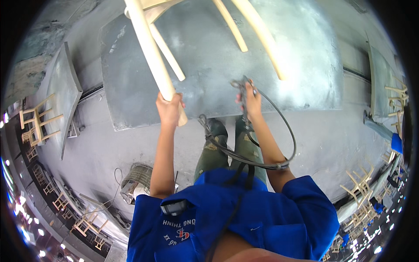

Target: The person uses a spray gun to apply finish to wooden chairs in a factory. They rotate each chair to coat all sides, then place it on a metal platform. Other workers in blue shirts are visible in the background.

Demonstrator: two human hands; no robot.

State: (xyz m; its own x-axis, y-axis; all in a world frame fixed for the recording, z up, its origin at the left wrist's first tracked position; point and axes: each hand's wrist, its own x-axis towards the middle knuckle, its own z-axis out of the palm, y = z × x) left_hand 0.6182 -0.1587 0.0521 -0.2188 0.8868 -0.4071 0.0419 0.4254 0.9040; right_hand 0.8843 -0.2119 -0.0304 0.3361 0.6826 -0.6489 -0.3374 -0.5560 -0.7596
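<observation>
A pale wooden chair (pixel 146 48) is tilted over the grey worktable (pixel 131 83), its legs pointing toward me and its upper part cut off by the frame. My left hand (pixel 169 109) is closed around the end of its nearest long leg. To the right, my right hand (pixel 251 100) grips a dark tool that looks like a spray gun (pixel 239 87), held over the table's near edge and apart from the chair. Black hoses (pixel 257 162) run from it, looping around my right forearm and across my legs. My fingers partly hide the tool.
A metal bucket (pixel 139 179) with a thin cord stands on the floor at lower left. Grey panels (pixel 65 96) stand at both sides. More wooden chairs (pixel 39 120) line the left and right. A person in blue (pixel 396 143) is at far right.
</observation>
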